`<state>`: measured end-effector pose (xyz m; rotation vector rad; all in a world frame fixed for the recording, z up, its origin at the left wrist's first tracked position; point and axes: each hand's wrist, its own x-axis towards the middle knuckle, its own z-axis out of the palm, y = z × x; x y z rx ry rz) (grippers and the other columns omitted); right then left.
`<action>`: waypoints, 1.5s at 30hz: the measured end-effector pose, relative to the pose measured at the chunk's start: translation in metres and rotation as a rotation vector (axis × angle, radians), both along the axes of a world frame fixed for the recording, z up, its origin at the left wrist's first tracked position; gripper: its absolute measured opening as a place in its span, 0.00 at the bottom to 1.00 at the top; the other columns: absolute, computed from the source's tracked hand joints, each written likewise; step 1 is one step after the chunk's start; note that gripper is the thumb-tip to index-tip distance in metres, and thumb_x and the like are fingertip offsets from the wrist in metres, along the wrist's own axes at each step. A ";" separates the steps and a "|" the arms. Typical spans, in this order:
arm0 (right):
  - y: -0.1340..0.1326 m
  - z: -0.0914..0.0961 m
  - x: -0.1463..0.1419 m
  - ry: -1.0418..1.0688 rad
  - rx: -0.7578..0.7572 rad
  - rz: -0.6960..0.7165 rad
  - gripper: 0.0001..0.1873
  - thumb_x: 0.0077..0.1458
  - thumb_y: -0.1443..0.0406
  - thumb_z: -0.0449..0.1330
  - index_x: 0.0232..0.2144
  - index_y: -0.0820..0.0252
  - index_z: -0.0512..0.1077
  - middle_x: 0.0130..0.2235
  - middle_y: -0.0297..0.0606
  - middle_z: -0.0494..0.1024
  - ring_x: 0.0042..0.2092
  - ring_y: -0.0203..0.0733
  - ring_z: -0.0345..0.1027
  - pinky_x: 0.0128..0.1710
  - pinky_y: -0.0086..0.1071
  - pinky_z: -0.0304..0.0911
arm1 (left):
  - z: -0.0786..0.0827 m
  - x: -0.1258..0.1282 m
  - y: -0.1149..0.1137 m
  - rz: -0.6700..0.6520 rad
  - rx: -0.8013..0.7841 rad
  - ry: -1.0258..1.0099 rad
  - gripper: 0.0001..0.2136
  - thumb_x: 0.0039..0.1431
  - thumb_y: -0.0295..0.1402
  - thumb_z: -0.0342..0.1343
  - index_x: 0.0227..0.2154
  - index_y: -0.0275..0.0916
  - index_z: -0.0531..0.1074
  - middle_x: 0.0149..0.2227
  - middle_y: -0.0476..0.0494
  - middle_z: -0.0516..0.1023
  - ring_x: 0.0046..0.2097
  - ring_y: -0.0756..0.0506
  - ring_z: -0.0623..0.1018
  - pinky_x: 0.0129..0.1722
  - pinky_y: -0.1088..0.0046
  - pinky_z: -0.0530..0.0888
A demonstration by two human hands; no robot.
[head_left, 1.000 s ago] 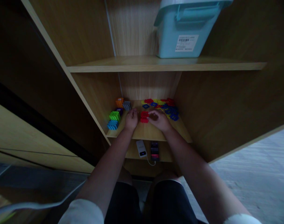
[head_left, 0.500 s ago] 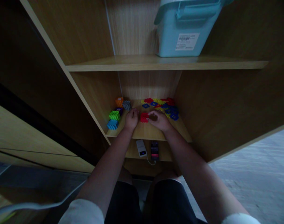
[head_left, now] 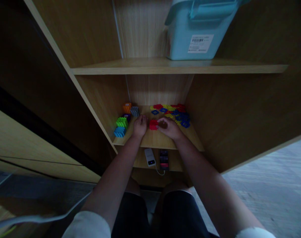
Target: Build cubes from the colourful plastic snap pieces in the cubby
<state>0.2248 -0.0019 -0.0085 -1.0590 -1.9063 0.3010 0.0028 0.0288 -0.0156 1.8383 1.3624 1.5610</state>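
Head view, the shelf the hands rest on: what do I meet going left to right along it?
blue block stack → left hand → red block stack → right hand → loose blue pieces

My only view rides on the head, looking forward and down from well above the lower shelf (head_left: 155,140), at arm's reach.

Left hand (head_left: 140,126) reaching forward, loosely curled, palm down, right hand (head_left: 169,128) close beside it, apparently pinching.
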 end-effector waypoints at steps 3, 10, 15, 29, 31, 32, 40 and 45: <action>0.000 0.001 0.000 0.001 -0.011 -0.001 0.13 0.57 0.56 0.69 0.43 0.51 0.79 0.42 0.39 0.84 0.42 0.48 0.76 0.44 0.42 0.72 | -0.001 0.000 0.000 0.002 0.014 -0.003 0.17 0.76 0.44 0.48 0.34 0.43 0.75 0.37 0.40 0.84 0.41 0.39 0.84 0.46 0.60 0.79; 0.000 -0.001 0.000 0.001 -0.035 -0.003 0.13 0.57 0.56 0.68 0.44 0.51 0.78 0.42 0.38 0.83 0.41 0.47 0.76 0.44 0.41 0.71 | -0.001 0.001 0.002 0.002 0.025 -0.009 0.18 0.76 0.45 0.48 0.34 0.42 0.75 0.37 0.40 0.84 0.42 0.39 0.84 0.46 0.59 0.79; 0.002 -0.002 0.000 -0.001 -0.022 0.018 0.13 0.57 0.57 0.68 0.44 0.52 0.78 0.42 0.39 0.83 0.42 0.47 0.75 0.44 0.41 0.71 | -0.001 0.001 0.002 0.004 0.019 0.005 0.18 0.76 0.45 0.47 0.33 0.43 0.74 0.36 0.40 0.84 0.40 0.39 0.83 0.44 0.60 0.79; 0.009 -0.005 0.007 -0.053 0.124 -0.170 0.08 0.65 0.61 0.58 0.40 0.52 0.78 0.43 0.43 0.81 0.49 0.53 0.75 0.56 0.50 0.70 | -0.003 0.002 0.002 -0.012 0.041 0.000 0.19 0.77 0.45 0.48 0.33 0.43 0.74 0.35 0.41 0.83 0.40 0.40 0.83 0.44 0.60 0.79; 0.017 -0.009 0.009 -0.085 0.140 -0.233 0.09 0.65 0.62 0.57 0.41 0.53 0.78 0.45 0.46 0.82 0.50 0.56 0.75 0.58 0.54 0.69 | -0.004 0.002 0.003 0.000 0.028 -0.004 0.18 0.77 0.45 0.48 0.33 0.43 0.74 0.36 0.41 0.83 0.40 0.40 0.83 0.44 0.60 0.79; 0.021 -0.011 0.010 -0.096 0.148 -0.259 0.10 0.65 0.62 0.57 0.41 0.53 0.78 0.46 0.47 0.82 0.51 0.58 0.75 0.59 0.57 0.68 | -0.004 0.003 0.003 0.005 0.019 -0.002 0.18 0.77 0.45 0.48 0.33 0.43 0.74 0.36 0.41 0.83 0.40 0.39 0.83 0.45 0.60 0.80; 0.086 -0.018 0.013 -0.141 0.228 -0.280 0.11 0.61 0.58 0.61 0.42 0.53 0.80 0.54 0.50 0.82 0.59 0.60 0.72 0.63 0.62 0.65 | -0.004 0.003 0.003 -0.030 -0.034 -0.011 0.16 0.77 0.41 0.48 0.35 0.42 0.75 0.36 0.40 0.83 0.40 0.39 0.84 0.45 0.59 0.80; 0.122 0.004 0.005 -0.550 -0.051 -0.305 0.21 0.65 0.60 0.57 0.56 0.51 0.79 0.65 0.46 0.75 0.69 0.58 0.62 0.68 0.60 0.60 | -0.001 0.004 0.000 -0.029 -0.039 0.006 0.16 0.77 0.38 0.47 0.34 0.41 0.74 0.36 0.40 0.83 0.40 0.41 0.83 0.47 0.60 0.78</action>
